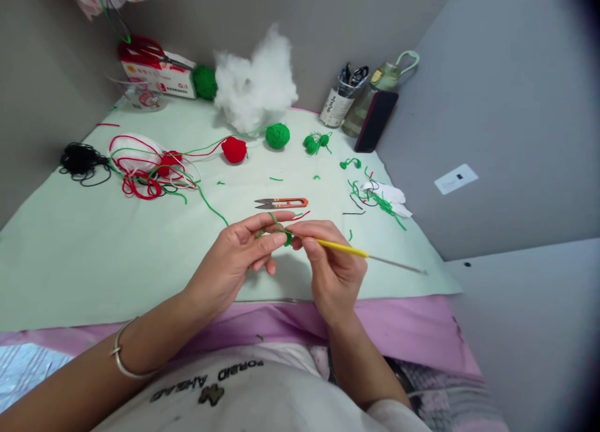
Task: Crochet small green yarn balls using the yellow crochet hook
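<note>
In my right hand (335, 269) is a crochet hook (344, 248) with a yellow handle, gripped like a pencil. Its bare metal end points out to the right, while the other tip meets the work between my hands. My left hand (250, 244) pinches a small green crochet piece (287, 239) between thumb and fingers. Green yarn (213, 208) loops over the left index finger and trails back to the left across the table. Just beyond my fingers lie orange thread snips (284, 203) and a short red yarn scrap (302, 216).
Red yarn (234, 149), a green ball (278, 135), white stuffing (255, 82) and black yarn (80, 160) spread across the back and left. Small green pieces (317, 143) and yarn scraps (384, 200) lie right. A pen cup (337, 107), bottle and phone (377, 121) stand by the partition.
</note>
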Motion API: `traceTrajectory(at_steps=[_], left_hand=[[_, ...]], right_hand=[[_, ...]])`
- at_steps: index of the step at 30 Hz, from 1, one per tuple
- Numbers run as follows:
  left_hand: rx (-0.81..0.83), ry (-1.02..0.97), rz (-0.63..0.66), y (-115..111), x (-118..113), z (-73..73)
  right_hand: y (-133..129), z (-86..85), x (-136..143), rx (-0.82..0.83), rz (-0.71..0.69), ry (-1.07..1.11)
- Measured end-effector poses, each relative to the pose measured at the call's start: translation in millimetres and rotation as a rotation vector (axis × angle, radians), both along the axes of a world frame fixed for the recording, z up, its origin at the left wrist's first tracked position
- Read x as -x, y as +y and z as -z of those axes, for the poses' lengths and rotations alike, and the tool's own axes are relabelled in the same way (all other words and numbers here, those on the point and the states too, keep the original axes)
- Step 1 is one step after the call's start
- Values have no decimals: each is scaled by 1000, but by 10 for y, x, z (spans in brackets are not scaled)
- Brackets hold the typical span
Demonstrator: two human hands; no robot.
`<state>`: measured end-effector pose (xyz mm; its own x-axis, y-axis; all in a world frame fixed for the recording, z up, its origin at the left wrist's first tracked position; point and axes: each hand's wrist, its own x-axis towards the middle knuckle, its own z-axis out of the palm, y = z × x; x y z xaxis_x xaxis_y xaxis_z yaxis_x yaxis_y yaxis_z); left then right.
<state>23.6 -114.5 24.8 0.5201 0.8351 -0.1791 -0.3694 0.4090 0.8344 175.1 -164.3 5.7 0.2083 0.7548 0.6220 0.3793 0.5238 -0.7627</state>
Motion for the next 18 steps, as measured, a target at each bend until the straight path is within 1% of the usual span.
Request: traceTrajectory(at_steps=[3, 4, 5, 6, 8, 10, 11, 13, 15, 18], left_hand=[[91, -52, 12, 4, -21, 5], [135, -71, 33, 11, -25, 7], [177, -88, 57, 21, -24, 9], [211, -100, 74, 34, -19, 11], [236, -118, 76, 62, -1, 13], [215, -118, 62, 77, 18, 15], [195, -111, 64, 76, 24, 15], [143, -84, 87, 57, 25, 16], [77, -44, 93, 27, 15, 16], [-9, 26, 38, 0, 0, 10]], right_hand=[[-31, 72, 1, -66, 89, -277], [-37, 89, -2, -81, 108, -328], [-39, 98, -8, -91, 113, -329], [-37, 98, -17, -90, 109, -272], [-25, 69, -40, -50, 86, -35], [-8, 21, -58, 23, 53, 226], [0, -1, -60, 60, 24, 315], [15, -28, -51, 113, -50, 382], [26, -27, -33, 136, -95, 368], [38, 9, -18, 154, -120, 382]])
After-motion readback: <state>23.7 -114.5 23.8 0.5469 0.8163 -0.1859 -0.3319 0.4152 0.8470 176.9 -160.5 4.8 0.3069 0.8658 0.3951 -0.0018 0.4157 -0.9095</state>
